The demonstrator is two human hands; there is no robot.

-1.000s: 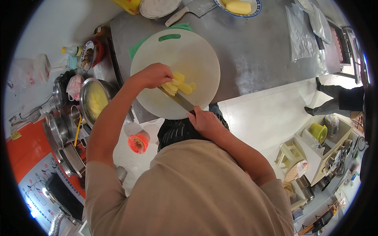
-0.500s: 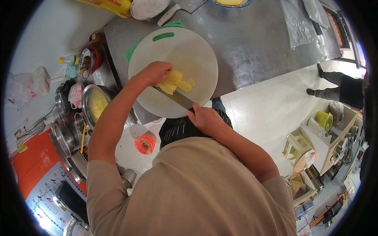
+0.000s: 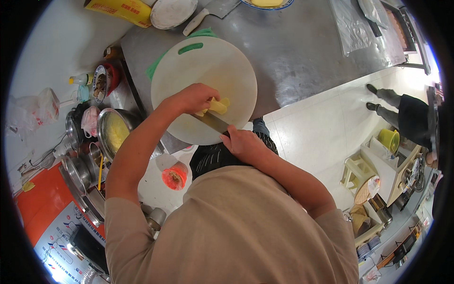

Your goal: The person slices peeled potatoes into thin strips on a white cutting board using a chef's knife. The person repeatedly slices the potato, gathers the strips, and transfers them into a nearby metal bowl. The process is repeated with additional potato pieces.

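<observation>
A round white cutting board [image 3: 184, 68] with a green-edged handle slot lies on the steel table. On its near part sit thin pale-yellow potato slices [image 3: 220, 106], bunched together. My left hand [image 3: 199, 98] is closed over them with curled fingers, hiding part of the pile. My right hand [image 3: 243, 143] grips a kitchen knife [image 3: 213, 123] by its handle, at the board's near edge. The blade points up and left, flat and low over the board, its far end close to the slices beneath my left fingers.
Beyond the board lie a cleaver [image 3: 196, 22], a bowl of white powder [image 3: 172, 12] and a blue-rimmed plate [image 3: 267, 5]. At left stands a steel basin [image 3: 105, 137] with yellow food. A red basket [image 3: 175, 176] is on the floor. Another person [image 3: 411, 113] stands at right.
My left hand has shifted right and nearer, drawing the spread slices into a tighter bunch. The knife has moved slightly left with my right hand. The person at right has changed stance.
</observation>
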